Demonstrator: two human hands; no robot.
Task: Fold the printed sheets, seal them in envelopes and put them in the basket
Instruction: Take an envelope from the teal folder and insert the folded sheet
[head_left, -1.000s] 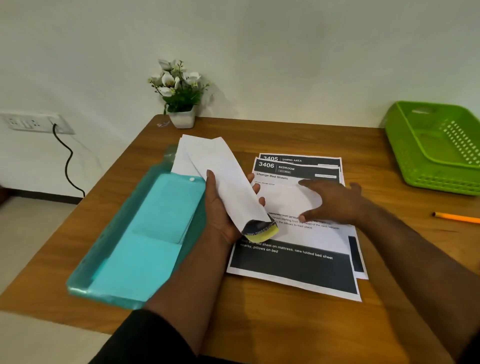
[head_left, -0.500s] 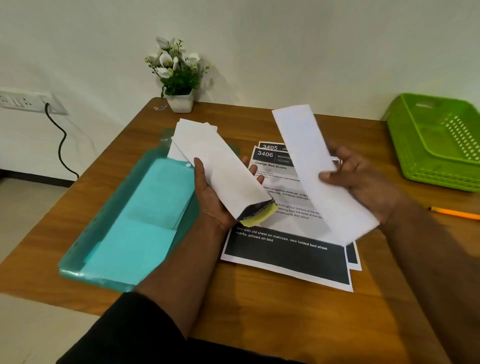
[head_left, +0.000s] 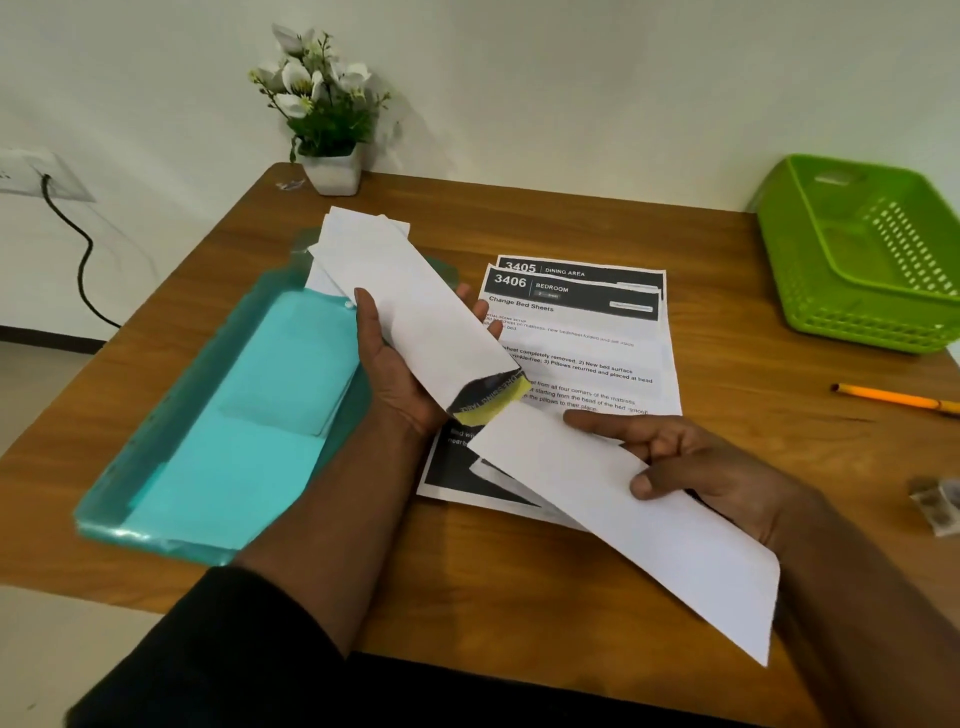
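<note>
My left hand (head_left: 395, 374) holds a long white envelope (head_left: 415, 306) tilted, its open mouth with a yellow strip and dark lining pointing down to the right. My right hand (head_left: 691, 462) grips a folded white sheet (head_left: 649, 535) near its middle. The sheet's left end lies just below the envelope's mouth, outside it. Under both hands a small stack of printed sheets (head_left: 587, 332) lies flat on the wooden table (head_left: 519, 571). The green basket (head_left: 795, 270) stands at the far right, nothing visible inside.
A teal plastic folder (head_left: 234, 415) lies left of my hands, with more white envelopes (head_left: 358, 228) sticking out of its far end. An orange pencil (head_left: 893, 397) and a small crumpled wrapper (head_left: 937, 501) lie at the right. A potted plant (head_left: 327, 119) stands at the back edge.
My right hand picked the folded sheet up off the stack, raised it, then swung it down so its end meets the envelope's mouth. My left hand kept hold of the envelope.
</note>
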